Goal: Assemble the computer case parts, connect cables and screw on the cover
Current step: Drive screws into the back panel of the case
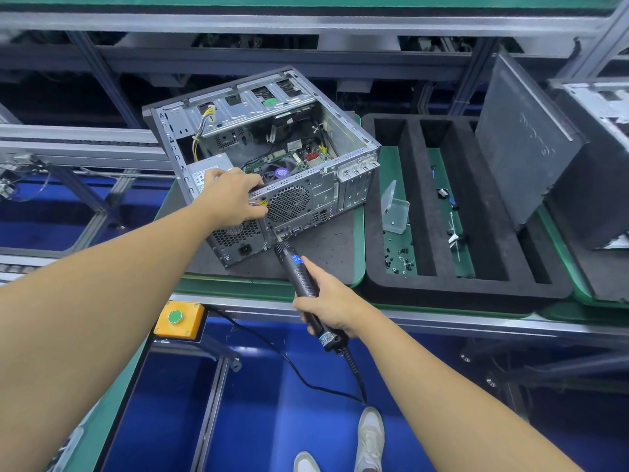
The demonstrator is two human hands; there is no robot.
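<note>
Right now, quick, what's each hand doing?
Left hand: grips the top back edge of the computer case.
Right hand: holds the screwdriver, its tip at the case's back.

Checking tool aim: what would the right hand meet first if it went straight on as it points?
The computer case's rear panel, just below the fan grille; the electric screwdriver in the right hand seems to touch it.

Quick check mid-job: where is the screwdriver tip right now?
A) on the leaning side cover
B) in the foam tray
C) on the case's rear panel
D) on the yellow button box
C: the right hand holds the electric screwdriver with its tip at the rear panel of the computer case, just below the fan grille.
</note>
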